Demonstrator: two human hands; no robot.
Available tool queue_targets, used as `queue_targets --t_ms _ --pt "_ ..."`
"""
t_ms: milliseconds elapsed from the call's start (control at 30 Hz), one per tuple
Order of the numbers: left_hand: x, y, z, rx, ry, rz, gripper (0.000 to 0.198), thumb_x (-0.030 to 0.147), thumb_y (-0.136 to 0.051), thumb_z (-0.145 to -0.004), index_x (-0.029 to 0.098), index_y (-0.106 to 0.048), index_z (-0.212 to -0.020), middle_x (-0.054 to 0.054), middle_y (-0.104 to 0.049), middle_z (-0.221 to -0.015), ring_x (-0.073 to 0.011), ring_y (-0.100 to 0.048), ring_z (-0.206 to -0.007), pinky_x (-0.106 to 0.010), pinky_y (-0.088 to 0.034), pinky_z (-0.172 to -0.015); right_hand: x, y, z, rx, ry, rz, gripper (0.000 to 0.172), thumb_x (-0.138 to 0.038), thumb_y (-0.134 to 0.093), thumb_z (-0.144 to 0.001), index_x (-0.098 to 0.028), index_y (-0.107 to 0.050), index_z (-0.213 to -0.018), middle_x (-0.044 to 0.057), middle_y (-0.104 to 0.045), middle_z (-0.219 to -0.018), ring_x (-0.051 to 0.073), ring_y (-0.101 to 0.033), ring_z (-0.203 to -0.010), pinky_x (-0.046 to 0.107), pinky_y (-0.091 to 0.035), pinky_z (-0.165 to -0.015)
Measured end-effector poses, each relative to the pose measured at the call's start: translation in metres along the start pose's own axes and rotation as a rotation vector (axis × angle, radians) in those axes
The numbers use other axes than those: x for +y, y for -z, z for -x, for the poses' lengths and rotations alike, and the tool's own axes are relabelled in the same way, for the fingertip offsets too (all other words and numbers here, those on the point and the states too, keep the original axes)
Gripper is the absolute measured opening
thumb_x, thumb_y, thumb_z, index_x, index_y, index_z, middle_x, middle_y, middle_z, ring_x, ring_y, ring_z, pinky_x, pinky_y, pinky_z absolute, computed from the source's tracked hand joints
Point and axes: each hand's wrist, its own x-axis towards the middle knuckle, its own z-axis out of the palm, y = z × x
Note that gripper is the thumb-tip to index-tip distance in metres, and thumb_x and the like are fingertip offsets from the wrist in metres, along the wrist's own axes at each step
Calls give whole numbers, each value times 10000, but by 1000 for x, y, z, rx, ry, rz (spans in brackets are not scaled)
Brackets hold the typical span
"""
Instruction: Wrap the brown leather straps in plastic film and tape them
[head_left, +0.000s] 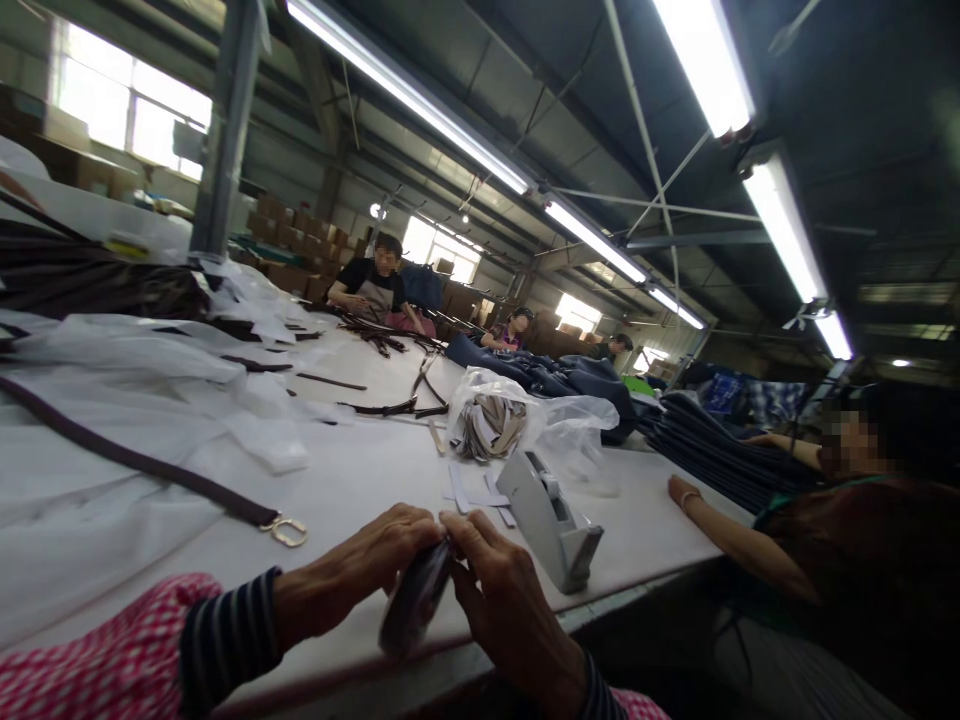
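My left hand point(352, 560) and my right hand point(502, 610) meet at the table's near edge, both gripping a dark folded strap point(416, 600). Just beyond my right hand stands a grey tape dispenser point(547, 520), not touched by it. Left of my hands, a long brown belt point(150, 468) lies on white plastic sheeting point(112, 400), ending in a gold buckle point(286, 531). White paper slips point(472, 490) are on the white table point(360, 480) near a clear plastic bag point(487, 425) of tan pieces.
A co-worker point(847, 520) sits at the right, with one arm on the table. Stacks of dark denim fabric point(720, 450) lie beyond that arm. Loose dark straps point(390, 405) lie mid-table. Other workers sit farther along, with cardboard boxes point(292, 230) behind them.
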Motion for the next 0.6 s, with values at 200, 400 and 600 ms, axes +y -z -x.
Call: queue_targets --t_ms 200,400,600 --pt "3 -3 -10 -105 79 -22 435 554 -506 -932 199 -458 -684 44 -396 -630 -145 -468 -560 -243 -398 -495 0 -14 -2 71 -41 -73 250 -81 -578 -897 -228 -657 -1082 17 -682 -881 177 -663 -781 252 -433 -691" --pt "8 13 -15 -85 -108 -286 436 531 -478 -977 190 -541 -712 12 -502 -745 -166 -502 -692 -259 -434 -611 8 -20 -16 154 -12 31 57 -164 -685 -839 -204 -655 -866 -24 -618 -686 141 -567 -609 259 -326 -604" --pt "7 38 -3 117 12 -46 577 667 -461 -949 159 -642 -743 -16 -595 -703 -179 -545 -667 -281 -429 -603 8 -32 -48 174 -286 -306 45 -166 -712 -770 -200 -683 -761 -85 -466 -539 98 -448 -513 223 -282 -536"
